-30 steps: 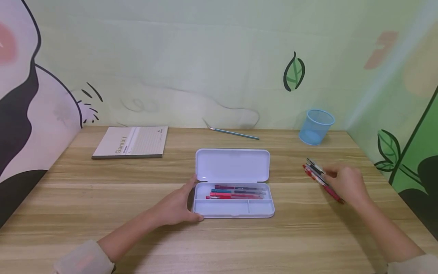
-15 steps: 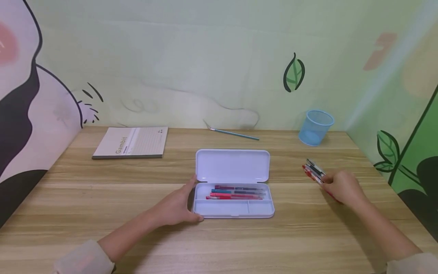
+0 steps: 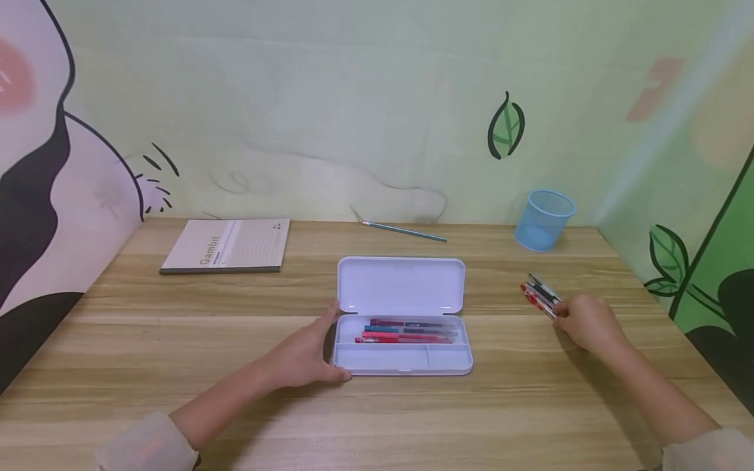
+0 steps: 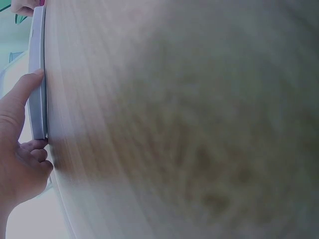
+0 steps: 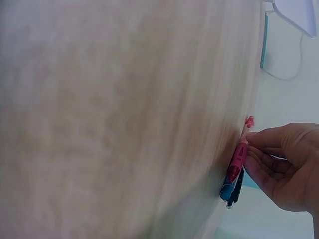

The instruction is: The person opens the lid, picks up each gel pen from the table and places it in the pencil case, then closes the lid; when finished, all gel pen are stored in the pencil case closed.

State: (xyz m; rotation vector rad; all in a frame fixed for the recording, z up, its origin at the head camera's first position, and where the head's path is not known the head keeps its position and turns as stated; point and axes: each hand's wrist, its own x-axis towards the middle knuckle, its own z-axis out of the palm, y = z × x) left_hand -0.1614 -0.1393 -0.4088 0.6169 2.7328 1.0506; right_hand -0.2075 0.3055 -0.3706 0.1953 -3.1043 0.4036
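A white pencil case lies with its lid up in the middle of the table. Several pens in red, teal and dark purple lie in its long rear compartment; the front compartments are bare. My left hand grips the case's left end, thumb along the front wall and fingers curled round the side. On the right, my right hand pinches a small bunch of pens lying on the table. In the right wrist view, fingertips meet a red pen, beside a blue-tipped one.
A blue mesh pen cup stands at the back right. Along the rear edge lies a thin blue paintbrush. A notebook is at the back left. Printed wall sheets border the wooden table.
My right hand has shifted slightly left and down over the pens, covering the lower end of the red one. The left hand and the case have stayed put.
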